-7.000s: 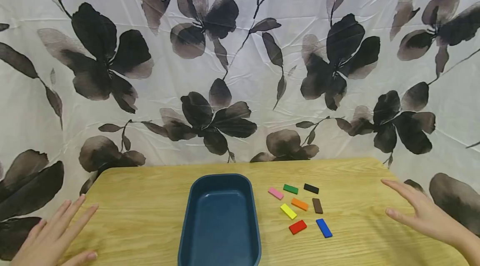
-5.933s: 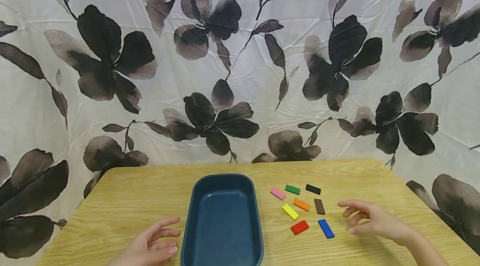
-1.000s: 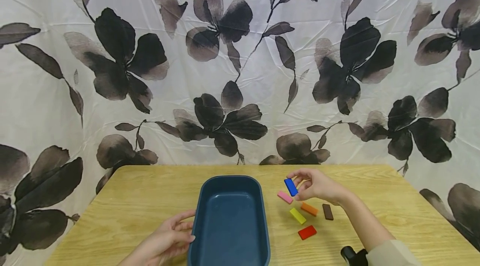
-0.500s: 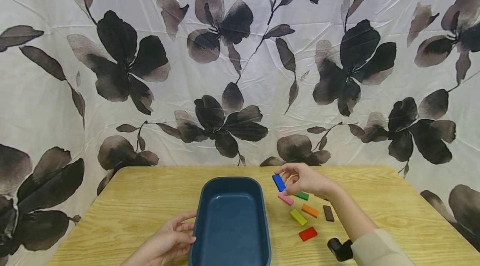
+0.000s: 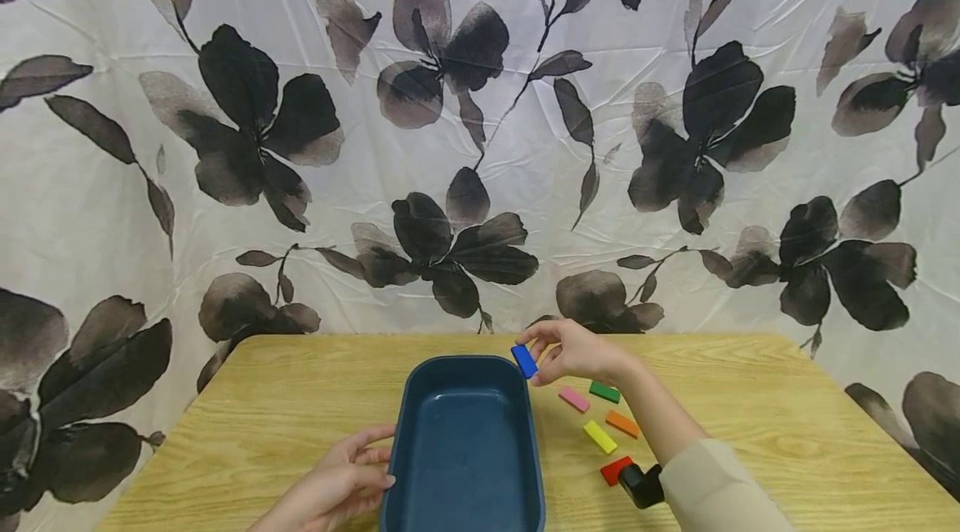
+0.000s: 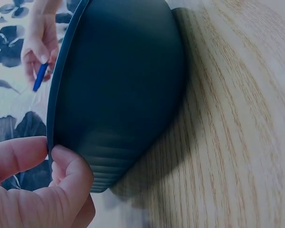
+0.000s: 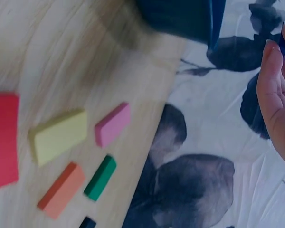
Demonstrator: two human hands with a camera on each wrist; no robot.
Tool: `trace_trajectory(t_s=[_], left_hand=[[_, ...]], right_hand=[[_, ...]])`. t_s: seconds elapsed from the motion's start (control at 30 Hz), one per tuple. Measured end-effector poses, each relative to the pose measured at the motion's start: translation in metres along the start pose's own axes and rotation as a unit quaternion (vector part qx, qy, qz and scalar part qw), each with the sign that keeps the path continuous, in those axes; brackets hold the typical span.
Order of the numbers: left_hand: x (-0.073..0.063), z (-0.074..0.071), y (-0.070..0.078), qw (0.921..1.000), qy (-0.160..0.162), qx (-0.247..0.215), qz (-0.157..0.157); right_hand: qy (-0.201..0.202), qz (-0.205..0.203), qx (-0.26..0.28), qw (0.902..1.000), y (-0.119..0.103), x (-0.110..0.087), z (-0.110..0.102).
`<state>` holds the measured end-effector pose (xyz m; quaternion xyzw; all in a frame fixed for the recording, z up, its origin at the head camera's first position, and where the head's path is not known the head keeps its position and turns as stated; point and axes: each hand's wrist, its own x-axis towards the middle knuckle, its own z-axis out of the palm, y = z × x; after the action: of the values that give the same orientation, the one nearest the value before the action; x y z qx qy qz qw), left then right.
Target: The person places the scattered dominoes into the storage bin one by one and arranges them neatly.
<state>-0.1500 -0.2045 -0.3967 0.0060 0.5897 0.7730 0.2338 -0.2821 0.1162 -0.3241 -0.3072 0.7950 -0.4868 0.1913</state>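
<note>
The blue block (image 5: 524,361) is in the air by the far right corner of the tray (image 5: 468,465), its long axis steeply slanted in the head view: upper end to the left, lower end to the right, one broad face toward the camera. The right wrist view shows a gap between block and tray. On the tabletop, right of the tray, the pink block (image 5: 573,399), green block (image 5: 604,392), orange block (image 5: 622,424) and yellow block (image 5: 599,437) all slant down to the right, while the red block (image 5: 610,469) slants up to the right, partly covered by a black device (image 5: 642,488) at the wrist. The tabletop (image 5: 262,407) is pale, wood-grained; behind it hangs a white cloth (image 5: 480,144) with dark flowers. The right hand (image 5: 573,348) reaches in from the right, forearm in a cream sleeve (image 5: 720,482), thumb and fingers pinching the block at its ends. The left hand (image 5: 341,478) pinches the tray's left rim between thumb and curled fingers.
</note>
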Motion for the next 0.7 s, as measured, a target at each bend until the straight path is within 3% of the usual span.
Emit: trace_trajectory(t_s=[0.37, 0.7], left_hand=[[0.001, -0.001, -0.001, 1.0, 0.001, -0.005, 0.002], [0.0, -0.001, -0.002, 0.9999, 0.009, -0.001, 0.011]], right_hand=[[-0.006, -0.002, -0.014, 0.9999, -0.008, 0.026, 0.023], [0.005, 0.011, 0.009, 0.9999, -0.013, 0.049, 0.054]])
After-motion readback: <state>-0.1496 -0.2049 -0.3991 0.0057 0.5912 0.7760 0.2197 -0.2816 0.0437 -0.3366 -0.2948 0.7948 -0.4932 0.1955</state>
